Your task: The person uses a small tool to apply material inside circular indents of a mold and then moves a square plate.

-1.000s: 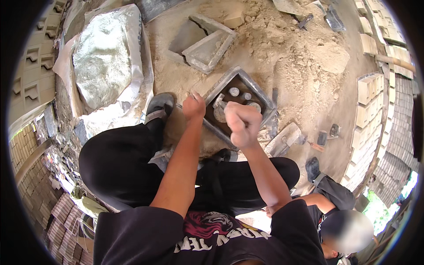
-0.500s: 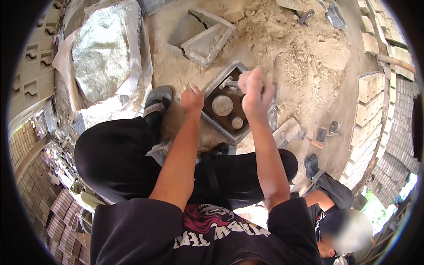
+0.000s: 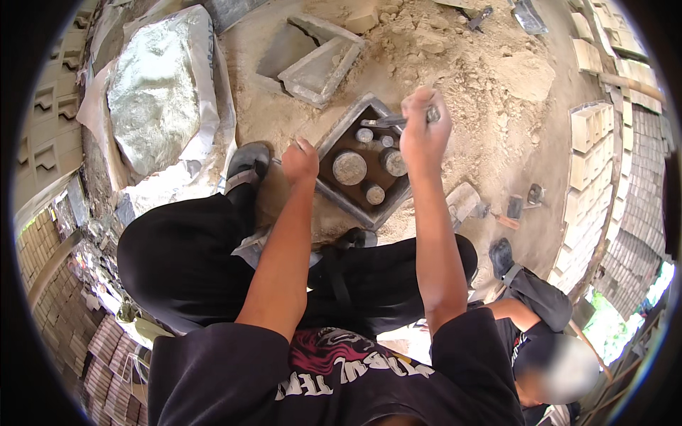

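Observation:
A square dark-rimmed mould (image 3: 339,199) lies on the ground in front of me, turned cornerwise. On its brown floor stand several round grey discs of different sizes; the largest disc (image 3: 349,167) is left of the middle. My right hand (image 3: 424,131) is closed around a small grey metal tool (image 3: 386,122) above the mould's right side. The tool's thin end reaches left over the far corner; its exact kind is unclear. Just left of the mould, my left hand (image 3: 300,162) is held in a fist. Whatever it holds, if anything, is hidden.
An open sack of pale powder (image 3: 153,96) stands at left. Beyond the mould lie a broken grey frame (image 3: 320,67) and loose sandy soil (image 3: 462,78). A wooden-handled tool (image 3: 504,220) is at right, near stacked pale blocks (image 3: 593,153). Another person (image 3: 533,305) sits lower right.
My right hand has shifted right and slightly up with the tool, uncovering more discs. My left hand stays closed beside the mould. The view has shifted slightly.

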